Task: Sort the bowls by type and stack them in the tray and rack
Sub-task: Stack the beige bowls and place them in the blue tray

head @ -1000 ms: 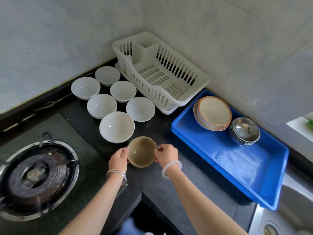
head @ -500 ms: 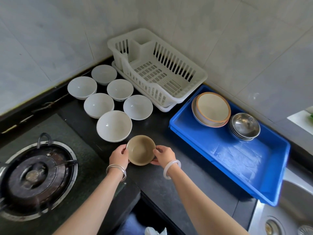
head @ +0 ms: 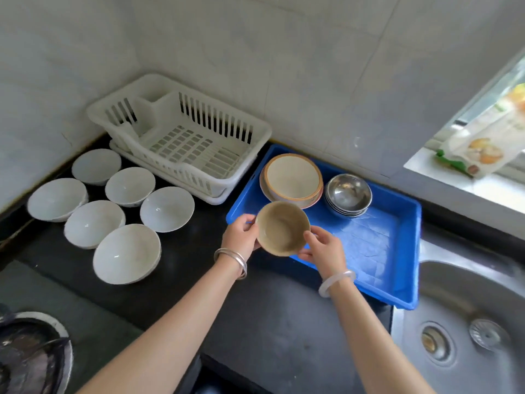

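A small tan bowl (head: 281,227) hangs in the air over the near left corner of the blue tray (head: 377,243). My left hand (head: 240,236) grips its left rim and my right hand (head: 324,250) grips its right side. Inside the tray, a stack of cream bowls with orange rims (head: 292,177) sits at the back left, with a stack of steel bowls (head: 349,194) beside it. Several white bowls (head: 126,253) stand on the black counter to the left. The white dish rack (head: 181,143) in the corner holds nothing.
A steel sink (head: 468,308) lies right of the tray. A gas burner (head: 31,354) sits at the lower left. Tiled walls close off the back and left. A printed bag (head: 483,149) rests on the window sill at the upper right.
Both hands have lifted the tan bowl off the counter and carried it right, to the tray's near left corner. The view has swung right, bringing the sink into sight.
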The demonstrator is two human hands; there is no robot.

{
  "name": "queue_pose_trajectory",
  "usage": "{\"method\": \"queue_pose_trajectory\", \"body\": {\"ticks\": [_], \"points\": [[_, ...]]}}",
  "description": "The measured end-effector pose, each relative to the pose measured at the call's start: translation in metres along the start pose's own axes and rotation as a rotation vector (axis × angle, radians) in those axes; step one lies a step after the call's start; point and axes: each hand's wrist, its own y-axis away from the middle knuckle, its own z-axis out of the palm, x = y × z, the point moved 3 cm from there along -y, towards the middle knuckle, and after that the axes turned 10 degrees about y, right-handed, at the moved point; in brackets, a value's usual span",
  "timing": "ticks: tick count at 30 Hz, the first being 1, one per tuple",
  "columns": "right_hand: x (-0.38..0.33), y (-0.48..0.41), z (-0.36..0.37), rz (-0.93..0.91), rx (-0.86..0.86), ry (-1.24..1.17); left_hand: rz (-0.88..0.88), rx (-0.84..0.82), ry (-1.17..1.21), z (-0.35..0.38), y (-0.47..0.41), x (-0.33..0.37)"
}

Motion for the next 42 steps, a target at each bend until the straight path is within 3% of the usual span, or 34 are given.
{"method": "queue_pose_trajectory", "body": {"ticks": [6,14,25,34,42], "points": [[0.03,-0.022,-0.089,0.093,0.262,-0.044,-0.186,-0.168,0.102,0.114,-0.009,-0.01],[0.078,-0.049,-0.155,0.254,0.494,-0.048,-0.375,-0.264,0.028,0.216,-0.016,-0.061],[0.102,-0.098,-0.162,0.375,0.544,-0.141,-0.377,-0.226,0.014,0.267,-0.059,-0.105],[0.109,-0.134,-0.161,0.379,0.58,-0.248,-0.393,-0.197,0.188,0.289,-0.072,-0.118],[0.104,-0.148,-0.164,0.367,0.591,-0.336,-0.391,-0.209,0.173,0.3,-0.079,-0.124]]}}
